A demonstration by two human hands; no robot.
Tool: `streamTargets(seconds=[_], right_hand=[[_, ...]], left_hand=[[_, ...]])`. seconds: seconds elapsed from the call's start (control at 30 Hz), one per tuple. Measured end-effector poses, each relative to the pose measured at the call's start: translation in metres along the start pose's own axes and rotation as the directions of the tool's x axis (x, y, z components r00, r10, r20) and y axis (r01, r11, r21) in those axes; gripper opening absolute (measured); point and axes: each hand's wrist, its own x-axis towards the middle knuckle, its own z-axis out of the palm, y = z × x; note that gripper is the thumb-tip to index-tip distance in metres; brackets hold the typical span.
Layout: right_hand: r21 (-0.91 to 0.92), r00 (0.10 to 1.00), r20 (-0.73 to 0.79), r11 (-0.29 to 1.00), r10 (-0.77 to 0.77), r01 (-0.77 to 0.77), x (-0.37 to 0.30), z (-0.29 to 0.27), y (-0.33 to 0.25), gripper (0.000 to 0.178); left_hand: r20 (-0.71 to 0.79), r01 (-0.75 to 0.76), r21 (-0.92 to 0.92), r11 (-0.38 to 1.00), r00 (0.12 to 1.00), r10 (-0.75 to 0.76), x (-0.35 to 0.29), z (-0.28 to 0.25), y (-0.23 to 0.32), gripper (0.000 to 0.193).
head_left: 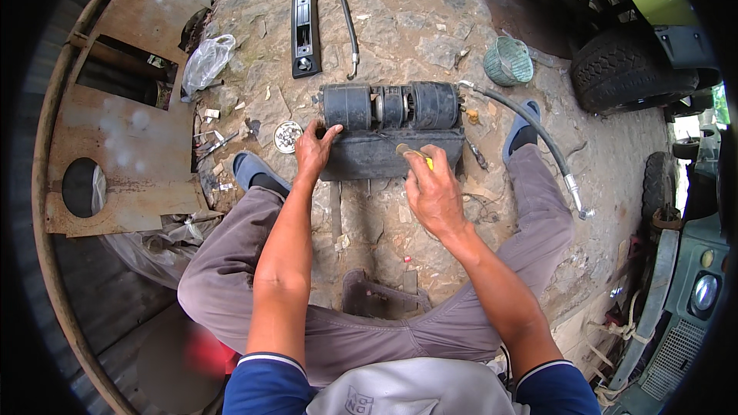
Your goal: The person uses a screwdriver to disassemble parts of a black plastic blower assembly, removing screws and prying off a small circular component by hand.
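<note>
A black blower unit [390,107] with two round drums and a motor between them lies on the stone ground in front of me. Its dark housing [369,160] faces me. My left hand [314,150] rests on the housing's left end, fingers touching the left drum. My right hand [432,188] grips a yellow-handled tool [425,158] whose tip points at the housing's front. I am squatting, with my feet in blue sandals on either side.
A black hose [538,134] with a metal fitting runs off to the right. Behind the unit lie a black rectangular panel [305,34], a thin hose [347,23], a green woven basket [508,61] and a small dish of screws [287,137]. Vehicle tyres [623,69] stand at right, plywood [115,146] at left.
</note>
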Motion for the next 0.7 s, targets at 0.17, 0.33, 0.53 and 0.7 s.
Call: streamTargets(seconds=[0.17, 0.33, 0.53, 0.7], right_hand=[[0.076, 0.984, 0.122, 0.988, 0.127, -0.137, 0.004, 0.005, -0.005, 0.036], [-0.006, 0.996, -0.02, 0.997, -0.083, 0.083, 0.004, 0.007, 0.003, 0.032], [0.056, 0.996, -0.078, 0.997, -0.05, 0.054, 0.006, 0.0, 0.01, 0.031], [0.14, 0.985, -0.165, 0.99, 0.051, -0.028, 0.015, -0.014, 0.01, 0.031]], left_hand=[[-0.043, -0.032, 0.026, 0.999, 0.999, 0.033, 0.001, 0.004, -0.009, 0.061], [-0.039, -0.029, -0.018, 0.999, 0.999, 0.028, 0.0, 0.003, -0.004, 0.061], [-0.021, -0.019, -0.018, 1.0, 1.0, 0.019, -0.002, 0.0, 0.004, 0.061], [-0.041, -0.019, -0.027, 0.999, 0.999, 0.018, -0.003, 0.0, -0.001, 0.062]])
